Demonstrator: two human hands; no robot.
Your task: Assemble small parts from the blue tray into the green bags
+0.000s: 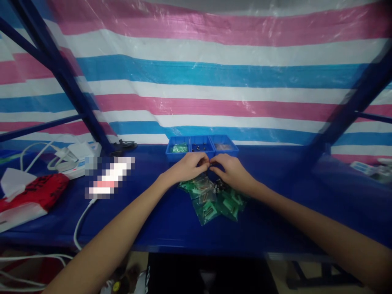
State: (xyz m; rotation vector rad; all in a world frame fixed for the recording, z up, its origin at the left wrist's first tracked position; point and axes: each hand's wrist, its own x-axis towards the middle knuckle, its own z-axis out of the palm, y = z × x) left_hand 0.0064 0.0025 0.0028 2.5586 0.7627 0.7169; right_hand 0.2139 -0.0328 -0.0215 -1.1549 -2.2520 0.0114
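Observation:
My left hand [193, 165] and my right hand [225, 167] meet at the fingertips just in front of a blue divided tray [190, 154]. Both are closed in a pinch; a small dark thing seems to sit between them, too small to name. Below the hands lies a pile of clear plastic bags [206, 206] with green and light-coloured parts inside. Several small black and silver pieces [218, 185] rest by the right hand on the pile. The tray's left compartment holds green pieces [179, 148], the middle one a few dark bits [200, 147], and the right one a pale bag [223, 147].
To the left, a blurred-out bright device [112, 177] has a white cable [80, 222] running over the table edge. Farther left are a white power strip [82, 163] and a red bag [50, 190]. Blue frame posts [69, 81] flank the blue table [290, 204], with a striped sheet [226, 73] behind.

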